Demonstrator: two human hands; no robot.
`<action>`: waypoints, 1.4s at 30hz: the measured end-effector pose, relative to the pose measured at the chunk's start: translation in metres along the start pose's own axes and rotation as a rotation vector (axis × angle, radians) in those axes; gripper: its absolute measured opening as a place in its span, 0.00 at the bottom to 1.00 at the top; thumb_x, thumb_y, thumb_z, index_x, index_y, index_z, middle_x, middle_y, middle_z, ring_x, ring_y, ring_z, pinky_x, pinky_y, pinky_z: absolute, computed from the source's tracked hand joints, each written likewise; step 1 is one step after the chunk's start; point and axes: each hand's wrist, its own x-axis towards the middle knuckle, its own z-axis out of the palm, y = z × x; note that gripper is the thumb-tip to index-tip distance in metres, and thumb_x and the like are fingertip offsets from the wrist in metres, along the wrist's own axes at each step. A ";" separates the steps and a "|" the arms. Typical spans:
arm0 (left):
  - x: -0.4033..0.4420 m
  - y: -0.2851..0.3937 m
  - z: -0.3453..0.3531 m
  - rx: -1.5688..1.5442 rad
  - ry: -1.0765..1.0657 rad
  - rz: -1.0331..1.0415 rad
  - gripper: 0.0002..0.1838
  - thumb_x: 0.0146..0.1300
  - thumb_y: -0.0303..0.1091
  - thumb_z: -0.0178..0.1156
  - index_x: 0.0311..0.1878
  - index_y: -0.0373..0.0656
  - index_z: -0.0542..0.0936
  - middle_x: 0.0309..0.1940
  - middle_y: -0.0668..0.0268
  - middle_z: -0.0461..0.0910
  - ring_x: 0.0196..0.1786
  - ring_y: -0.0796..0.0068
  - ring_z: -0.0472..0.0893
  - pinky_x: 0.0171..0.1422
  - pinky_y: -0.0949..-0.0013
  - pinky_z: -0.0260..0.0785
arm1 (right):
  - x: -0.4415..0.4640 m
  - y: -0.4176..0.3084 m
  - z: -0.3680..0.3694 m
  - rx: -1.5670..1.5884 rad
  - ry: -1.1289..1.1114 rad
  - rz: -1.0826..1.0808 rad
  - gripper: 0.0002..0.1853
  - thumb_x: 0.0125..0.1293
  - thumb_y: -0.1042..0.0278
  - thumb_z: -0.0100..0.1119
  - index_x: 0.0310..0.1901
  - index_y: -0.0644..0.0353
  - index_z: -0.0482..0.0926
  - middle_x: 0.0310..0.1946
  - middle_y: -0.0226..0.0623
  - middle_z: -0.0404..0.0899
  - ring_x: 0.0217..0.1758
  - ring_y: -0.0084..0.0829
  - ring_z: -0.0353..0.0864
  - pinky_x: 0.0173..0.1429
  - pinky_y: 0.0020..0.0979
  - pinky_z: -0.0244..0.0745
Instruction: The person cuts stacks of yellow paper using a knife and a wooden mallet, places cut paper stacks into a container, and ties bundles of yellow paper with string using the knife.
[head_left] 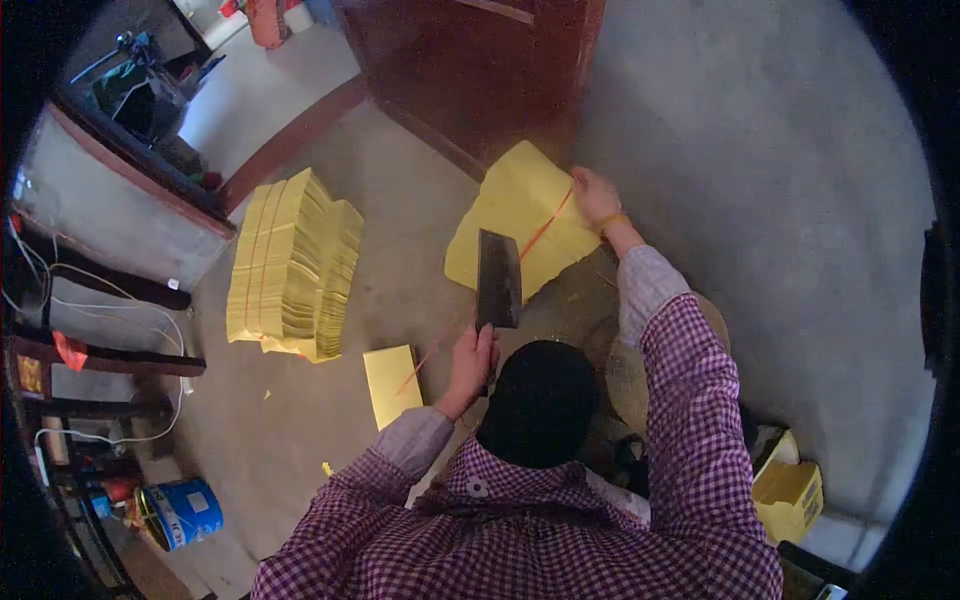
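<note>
My left hand is closed round the handle of a cleaver, whose wide dark blade points away from me and overlaps the near edge of a yellow paper bundle. A red string crosses this bundle. At the bundle's right edge, my right hand grips the paper near the string's end. Left of the cleaver, a small yellow block lies on the floor, with a thin red strand over it. A tall stack of yellow paper with red strings stands farther left.
A dark red door stands beyond the bundle. Wooden furniture with white cables and a blue bucket are at the left. A yellow box sits at the lower right. A round pale surface shows partly beside my right sleeve.
</note>
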 end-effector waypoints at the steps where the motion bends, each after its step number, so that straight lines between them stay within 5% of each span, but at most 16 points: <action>1: -0.002 -0.001 0.001 0.076 0.029 0.099 0.13 0.66 0.40 0.47 0.32 0.40 0.69 0.12 0.70 0.64 0.12 0.82 0.63 0.15 0.75 0.54 | 0.007 0.001 0.001 0.025 -0.105 -0.038 0.14 0.59 0.56 0.51 0.44 0.50 0.78 0.37 0.44 0.79 0.40 0.47 0.77 0.47 0.40 0.72; 6: -0.008 -0.001 -0.003 0.031 -0.037 0.085 0.12 0.66 0.39 0.48 0.34 0.38 0.71 0.17 0.69 0.68 0.18 0.80 0.66 0.22 0.74 0.58 | 0.013 0.002 -0.012 0.221 -0.289 -0.027 0.14 0.55 0.57 0.57 0.41 0.51 0.80 0.38 0.42 0.80 0.39 0.41 0.79 0.45 0.38 0.73; 8: -0.009 -0.005 -0.002 0.012 -0.060 0.043 0.13 0.66 0.39 0.48 0.35 0.38 0.72 0.21 0.68 0.70 0.23 0.79 0.68 0.27 0.73 0.60 | 0.005 -0.011 -0.027 0.065 -0.269 0.061 0.13 0.55 0.62 0.59 0.40 0.60 0.80 0.35 0.44 0.81 0.37 0.34 0.81 0.42 0.31 0.73; 11: -0.007 -0.003 -0.001 0.089 -0.051 0.036 0.13 0.66 0.40 0.49 0.36 0.38 0.72 0.21 0.68 0.71 0.23 0.80 0.69 0.28 0.74 0.61 | 0.000 -0.019 -0.030 0.047 -0.240 0.203 0.11 0.53 0.63 0.60 0.30 0.62 0.82 0.26 0.46 0.80 0.31 0.37 0.81 0.37 0.34 0.73; 14: -0.006 -0.007 0.004 0.081 -0.037 0.107 0.14 0.66 0.40 0.49 0.36 0.38 0.73 0.21 0.68 0.72 0.24 0.80 0.70 0.28 0.74 0.61 | -0.006 -0.030 -0.031 0.087 -0.281 0.180 0.10 0.50 0.60 0.62 0.27 0.58 0.82 0.27 0.45 0.80 0.33 0.43 0.80 0.42 0.38 0.73; 23: 0.001 0.004 0.003 -0.020 -0.035 0.060 0.15 0.65 0.41 0.49 0.30 0.38 0.72 0.15 0.68 0.69 0.18 0.79 0.68 0.23 0.72 0.58 | -0.005 -0.035 0.008 0.268 0.012 0.378 0.15 0.50 0.58 0.63 0.27 0.64 0.79 0.30 0.51 0.79 0.38 0.48 0.78 0.43 0.40 0.72; 26: 0.013 0.014 0.005 -0.078 -0.071 0.082 0.15 0.66 0.41 0.48 0.29 0.39 0.71 0.14 0.68 0.68 0.16 0.79 0.67 0.21 0.72 0.58 | 0.000 -0.029 0.004 0.149 0.085 0.246 0.14 0.51 0.59 0.62 0.27 0.64 0.78 0.29 0.52 0.78 0.36 0.48 0.78 0.42 0.40 0.72; 33: 0.037 0.008 0.004 -0.030 -0.185 0.060 0.14 0.66 0.41 0.47 0.30 0.41 0.69 0.12 0.70 0.66 0.13 0.79 0.64 0.17 0.72 0.56 | -0.029 -0.014 -0.032 0.145 0.029 0.223 0.14 0.52 0.59 0.59 0.28 0.65 0.78 0.28 0.53 0.78 0.35 0.50 0.78 0.41 0.43 0.72; 39: 0.017 0.000 0.006 -0.083 -0.167 0.013 0.12 0.67 0.42 0.47 0.35 0.42 0.69 0.12 0.72 0.64 0.12 0.81 0.62 0.14 0.75 0.53 | -0.008 -0.006 -0.030 -0.111 -0.136 0.076 0.17 0.57 0.57 0.54 0.25 0.67 0.76 0.23 0.51 0.77 0.28 0.42 0.78 0.33 0.39 0.68; 42: 0.016 0.006 0.001 -0.037 -0.101 0.186 0.13 0.67 0.42 0.47 0.35 0.42 0.70 0.13 0.71 0.64 0.11 0.81 0.62 0.13 0.75 0.53 | -0.005 -0.014 -0.031 0.288 -0.189 0.198 0.13 0.57 0.62 0.56 0.27 0.65 0.77 0.20 0.43 0.78 0.23 0.34 0.78 0.30 0.33 0.71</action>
